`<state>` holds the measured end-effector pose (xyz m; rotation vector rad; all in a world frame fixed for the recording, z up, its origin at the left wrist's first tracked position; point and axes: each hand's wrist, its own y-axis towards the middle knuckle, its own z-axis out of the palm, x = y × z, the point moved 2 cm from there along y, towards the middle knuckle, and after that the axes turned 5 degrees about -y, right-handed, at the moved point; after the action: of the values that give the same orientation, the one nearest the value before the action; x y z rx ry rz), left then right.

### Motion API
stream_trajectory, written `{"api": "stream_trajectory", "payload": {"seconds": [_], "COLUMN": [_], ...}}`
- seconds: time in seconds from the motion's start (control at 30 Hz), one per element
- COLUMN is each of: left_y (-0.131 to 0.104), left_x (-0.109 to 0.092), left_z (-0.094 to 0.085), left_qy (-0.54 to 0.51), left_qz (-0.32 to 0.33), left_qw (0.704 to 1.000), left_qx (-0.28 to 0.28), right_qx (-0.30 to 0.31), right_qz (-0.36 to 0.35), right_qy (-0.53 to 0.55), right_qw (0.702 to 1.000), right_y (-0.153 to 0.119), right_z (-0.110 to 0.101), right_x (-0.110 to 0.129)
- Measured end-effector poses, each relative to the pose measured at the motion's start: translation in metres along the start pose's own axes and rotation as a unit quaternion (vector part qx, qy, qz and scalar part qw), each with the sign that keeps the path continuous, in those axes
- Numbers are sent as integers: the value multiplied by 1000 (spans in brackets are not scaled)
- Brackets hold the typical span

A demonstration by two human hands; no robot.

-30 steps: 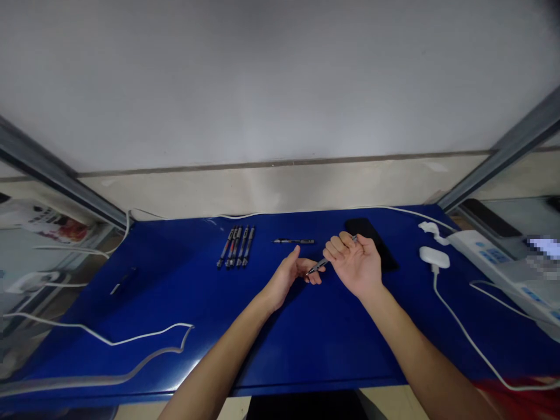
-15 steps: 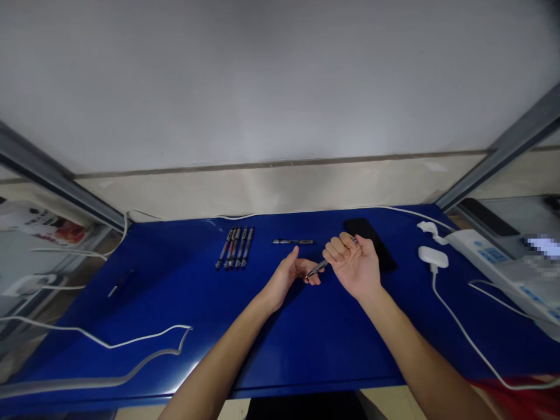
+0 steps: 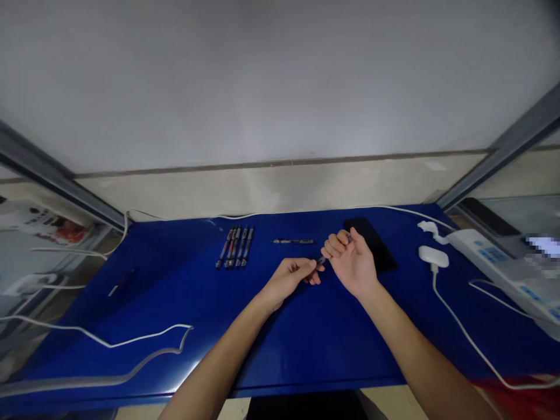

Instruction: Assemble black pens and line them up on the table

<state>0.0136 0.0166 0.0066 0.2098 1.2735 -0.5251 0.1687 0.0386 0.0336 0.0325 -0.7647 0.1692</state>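
Between my hands is a dark pen (image 3: 321, 261), tilted up toward the right and mostly hidden by fingers. My left hand (image 3: 294, 278) pinches its lower end between thumb and fingers. Curled around the upper part of the same pen is my right hand (image 3: 350, 259), palm turned toward me. Just beyond the left hand, a single pen (image 3: 292, 241) lies crosswise on the blue desk (image 3: 301, 344). To the left, a row of several similar pens (image 3: 235, 248) lies side by side, some with red showing inside.
Behind my right hand lies a black phone-like slab (image 3: 380, 251). Farther right are a white charging case (image 3: 433, 256) on a cable, crumpled tissue (image 3: 431, 228) and a white power strip (image 3: 494, 262). A dark pen-like item (image 3: 120, 284) and a white cable (image 3: 109, 345) lie at left.
My left thumb has come down, so the left hand now pinches the pen's lower end. The right hand has shifted slightly and still grips the pen.
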Motion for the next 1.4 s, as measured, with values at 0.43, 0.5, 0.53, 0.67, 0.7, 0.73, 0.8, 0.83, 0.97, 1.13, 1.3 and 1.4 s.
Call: {"api": "stream_trajectory", "payload": {"seconds": [0.43, 0.5, 0.53, 0.67, 0.7, 0.73, 0.8, 0.83, 0.97, 1.13, 1.3, 1.4], "left_y": [4, 5, 5, 5, 5, 5, 5, 5, 0, -5, -4, -4], "left_x": [-17, -15, -13, -6, -5, -5, -7, -10, -24, -26, -18, -17], "left_z": [-45, -45, -43, -26, -22, -20, -23, -28, -62, -92, -98, -100], "left_qy": [-90, -123, -129, -103, -92, -75, -16, 30, 330, 624, 678, 685], "left_qz": [117, 127, 127, 108, 105, 104, 107, 112, 150, 76, 39, 37], "left_qw": [960, 952, 953, 971, 975, 978, 979, 975, 873, 659, 602, 596], "left_qx": [-239, -248, -242, -186, -174, -165, -172, -189, -326, -412, -419, -417], "right_qx": [33, 92, 115, 156, 157, 158, 152, 142, 60, 17, 68, 101], "right_qz": [-69, -24, -8, 22, 27, 30, 31, 27, -73, -205, -200, -193], "right_qy": [-459, -499, -510, -518, -518, -519, -521, -525, -622, -750, -816, -834], "right_qw": [885, 861, 852, 841, 840, 839, 840, 839, 777, 629, 538, 507], "right_y": [-3, -7, -10, -14, -14, -14, -12, -10, -4, -2, -1, 0], "right_z": [-10, -3, 0, 4, 4, 2, -1, -3, -10, -14, -22, -26], "right_x": [-14, -20, -23, -37, -39, -41, -42, -41, -32, -25, -34, -39]}}
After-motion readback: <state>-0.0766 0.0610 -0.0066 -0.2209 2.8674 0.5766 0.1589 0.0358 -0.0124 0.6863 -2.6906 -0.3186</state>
